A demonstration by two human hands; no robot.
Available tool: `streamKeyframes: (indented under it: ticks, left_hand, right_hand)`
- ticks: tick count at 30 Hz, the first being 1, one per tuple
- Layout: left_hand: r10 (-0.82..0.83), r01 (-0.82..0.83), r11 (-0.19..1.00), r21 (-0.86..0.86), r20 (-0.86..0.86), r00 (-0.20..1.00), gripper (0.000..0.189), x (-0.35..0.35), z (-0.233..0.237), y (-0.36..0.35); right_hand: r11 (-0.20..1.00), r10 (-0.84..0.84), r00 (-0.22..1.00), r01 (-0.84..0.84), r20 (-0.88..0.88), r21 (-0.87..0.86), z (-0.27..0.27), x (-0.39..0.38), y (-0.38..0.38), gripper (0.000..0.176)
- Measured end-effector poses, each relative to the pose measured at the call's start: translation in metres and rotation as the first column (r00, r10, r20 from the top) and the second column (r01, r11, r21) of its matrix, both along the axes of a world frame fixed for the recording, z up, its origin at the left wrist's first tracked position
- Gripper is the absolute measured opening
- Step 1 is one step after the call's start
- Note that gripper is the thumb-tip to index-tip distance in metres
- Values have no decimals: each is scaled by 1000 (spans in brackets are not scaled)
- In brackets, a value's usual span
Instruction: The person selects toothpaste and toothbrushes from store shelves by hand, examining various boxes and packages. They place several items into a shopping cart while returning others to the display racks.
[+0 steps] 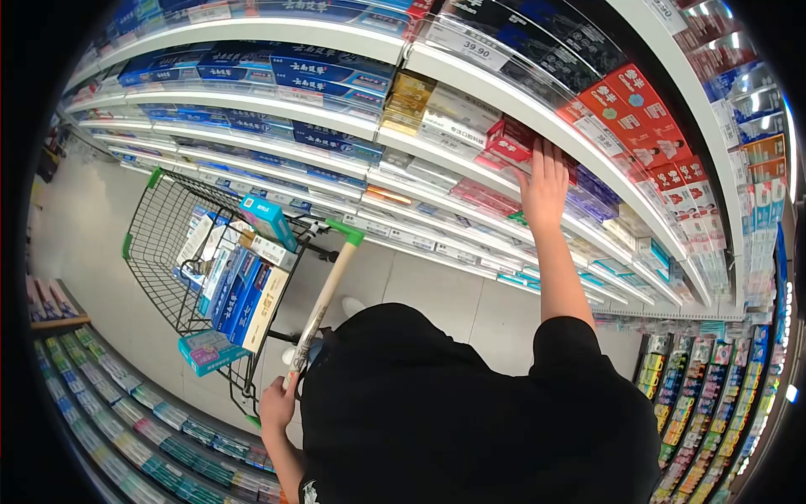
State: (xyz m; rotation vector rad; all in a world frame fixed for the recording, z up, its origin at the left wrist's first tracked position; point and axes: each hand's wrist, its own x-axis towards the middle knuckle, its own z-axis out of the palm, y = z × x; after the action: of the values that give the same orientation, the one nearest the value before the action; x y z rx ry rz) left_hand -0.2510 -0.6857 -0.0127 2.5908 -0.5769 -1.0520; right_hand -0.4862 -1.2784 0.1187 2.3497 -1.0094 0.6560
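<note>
My left hand is wrapped around the handle of a wire shopping cart with green corners. My right hand reaches onto a shelf, fingers stretched out and touching a red toothpaste box; its thumb sits apart, near the shelf's front edge. Fingertips partly cover the red boxes. White boxes stand left of it and purple boxes to the right. Inside the cart lie several boxes, among them a blue box, a cream box and a teal box.
Shelves of blue boxes rise ahead on the left. Red boxes fill a higher shelf at the right. Another teal box rests at the cart's near end. Racks of small packages stand at lower right. Grey floor tiles run between.
</note>
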Motion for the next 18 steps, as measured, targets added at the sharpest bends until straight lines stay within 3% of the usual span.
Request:
streamKeyframes:
  ticks: [5, 8, 11, 13, 14, 16, 18]
  left_hand:
    - [83, -94, 988, -120, -95, 992, 35, 13, 42, -23]
    - [-8, 40, 982, -187, 168, 986, 33, 19, 58, -34]
    - [115, 37, 901, -433, 320, 940, 45, 14, 91, -65]
    - [171, 41, 756, -653, 257, 951, 68, 12, 112, -87]
    - [144, 106, 709, -697, 291, 946, 78, 10, 120, -95]
    - [87, 251, 652, -715, 400, 913, 84, 5, 124, -105]
    - [-15, 280, 657, -700, 360, 933, 87, 0, 122, -100]
  right_hand:
    - [991, 55, 990, -70, 133, 110, -4, -15, -10, 63]
    - [950, 291, 900, -312, 323, 16, -14, -24, -6, 66]
    - [829, 542, 821, -558, 181, 48, -5, -1, 44, 71]
    - [619, 732, 665, -740, 146, 263, -8, 43, 88, 67]
    - [454, 832, 525, -831, 181, 323, -9, 71, 115, 63]
    - [183, 894, 347, -860, 283, 476, -22, 113, 162, 53]
    - [-4, 949, 164, -847, 269, 531, -31, 152, 205, 47]
